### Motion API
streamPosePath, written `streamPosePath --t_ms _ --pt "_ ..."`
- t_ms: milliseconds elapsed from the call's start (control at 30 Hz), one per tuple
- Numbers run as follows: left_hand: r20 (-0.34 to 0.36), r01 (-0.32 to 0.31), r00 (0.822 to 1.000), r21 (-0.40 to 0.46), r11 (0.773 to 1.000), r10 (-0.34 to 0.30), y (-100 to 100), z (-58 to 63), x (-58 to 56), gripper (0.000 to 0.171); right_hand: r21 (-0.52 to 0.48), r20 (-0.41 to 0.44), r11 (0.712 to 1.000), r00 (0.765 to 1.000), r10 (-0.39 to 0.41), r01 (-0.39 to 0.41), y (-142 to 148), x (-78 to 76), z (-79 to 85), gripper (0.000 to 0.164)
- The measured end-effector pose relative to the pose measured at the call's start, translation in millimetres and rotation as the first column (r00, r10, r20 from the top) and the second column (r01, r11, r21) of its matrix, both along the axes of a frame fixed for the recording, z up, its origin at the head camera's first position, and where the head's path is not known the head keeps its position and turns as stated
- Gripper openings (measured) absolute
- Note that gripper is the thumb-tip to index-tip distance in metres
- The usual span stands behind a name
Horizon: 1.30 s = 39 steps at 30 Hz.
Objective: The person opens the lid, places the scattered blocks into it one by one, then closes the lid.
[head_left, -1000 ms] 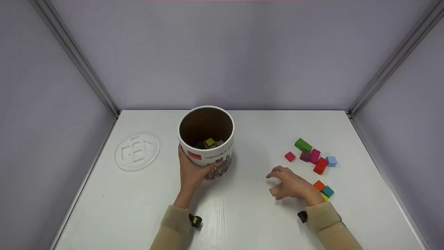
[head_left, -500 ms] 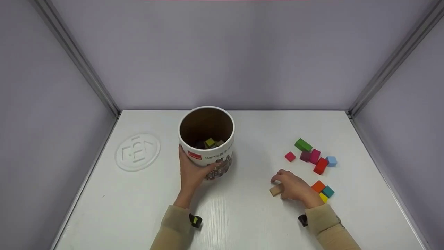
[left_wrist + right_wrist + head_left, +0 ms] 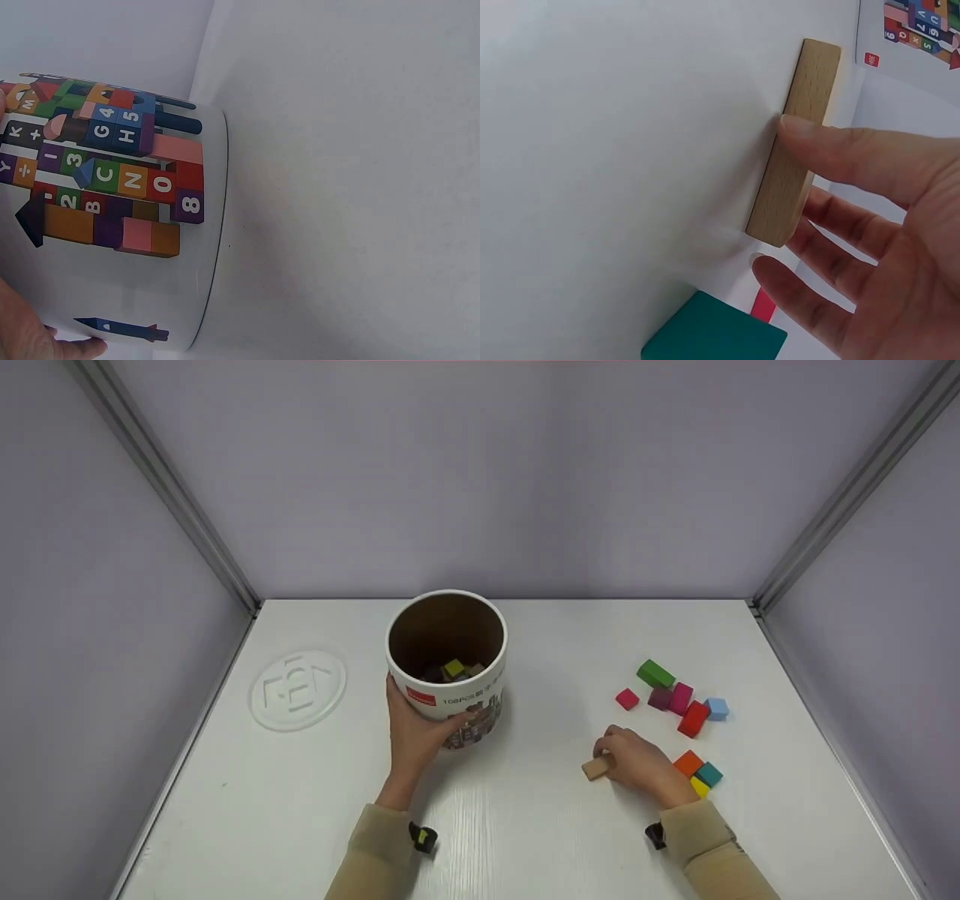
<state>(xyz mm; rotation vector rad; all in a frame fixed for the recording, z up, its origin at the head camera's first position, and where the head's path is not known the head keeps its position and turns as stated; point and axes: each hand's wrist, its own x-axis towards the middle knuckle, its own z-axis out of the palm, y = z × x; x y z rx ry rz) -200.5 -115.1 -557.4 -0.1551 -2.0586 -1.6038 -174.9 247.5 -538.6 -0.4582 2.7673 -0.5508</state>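
Note:
My left hand (image 3: pixel 417 735) grips the near left side of a white cylindrical tub (image 3: pixel 448 701), its thumb across the printed front. Inside the tub lie several blocks, a yellow one (image 3: pixel 454 668) on top. The left wrist view shows the tub's wall (image 3: pixel 127 285) with printed letter blocks, and part of the hand at the lower left. Over the table's right half, my right hand (image 3: pixel 637 763) pinches a plain wooden block (image 3: pixel 598 767). In the right wrist view the thumb lies on top of this long wooden block (image 3: pixel 795 150), with fingers on its other side.
Right of the right hand lie orange (image 3: pixel 688 763), teal (image 3: pixel 709 773) and yellow (image 3: pixel 699 787) blocks. Farther back are green (image 3: pixel 656 673), red (image 3: pixel 694 718), light blue (image 3: pixel 717 709) and pink (image 3: pixel 628 699) ones. A clear round lid (image 3: pixel 298 690) lies at left. Walls (image 3: pixel 480 480) border the table.
My right hand has shifted slightly right and closed its fingers and thumb round the wooden block. The left hand and the tub have stayed in place.

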Motion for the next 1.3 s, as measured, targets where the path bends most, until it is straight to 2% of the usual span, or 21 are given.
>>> streamPosePath --t_ms 167,400,533,600,800,833,967,1300 --pt "0.017 -0.015 1.000 -0.013 1.000 0.015 0.4 0.3 0.7 0.134 -0.014 0.012 1.000 1.000 -0.020 0.020 0.3 -1.1 -0.4 0.019" --pt "0.017 -0.012 1.000 -0.009 1.000 0.012 0.9 1.0 0.7 0.134 -0.067 0.046 0.993 0.995 -0.093 0.096 0.8 -3.5 -0.1 0.021" --pt "0.021 -0.021 1.000 -0.013 1.000 0.022 1.3 1.8 1.3 0.135 -0.112 0.031 0.987 0.993 -0.115 0.118 0.6 -5.7 3.3 0.023" --pt "0.017 -0.012 1.000 0.001 1.000 0.012 2.4 6.5 3.8 0.134 -0.153 0.017 0.982 0.993 -0.113 0.115 0.0 -7.9 5.8 0.023" --pt "-0.008 0.025 1.000 0.057 0.998 -0.024 7.2 34.2 18.0 0.129 -0.290 -0.043 0.955 0.996 -0.073 0.057 -4.7 -14.4 19.1 0.025" --pt "-0.005 0.023 1.000 0.053 0.998 -0.023 7.3 35.9 18.9 0.129 -0.312 -0.058 0.949 0.996 -0.062 0.041 -6.2 -15.0 22.3 0.024" --pt "-0.002 0.017 1.000 0.031 0.999 -0.017 7.4 37.3 19.6 0.130 -0.388 -0.133 0.922 0.990 -0.035 -0.019 -14.3 -17.6 35.4 0.027" --pt "0.010 0.008 1.000 0.032 0.999 -0.008 7.6 36.3 19.8 0.131 -0.510 -0.248 0.857 0.967 -0.061 -0.077 -43.2 -28.7 74.7 0.032"
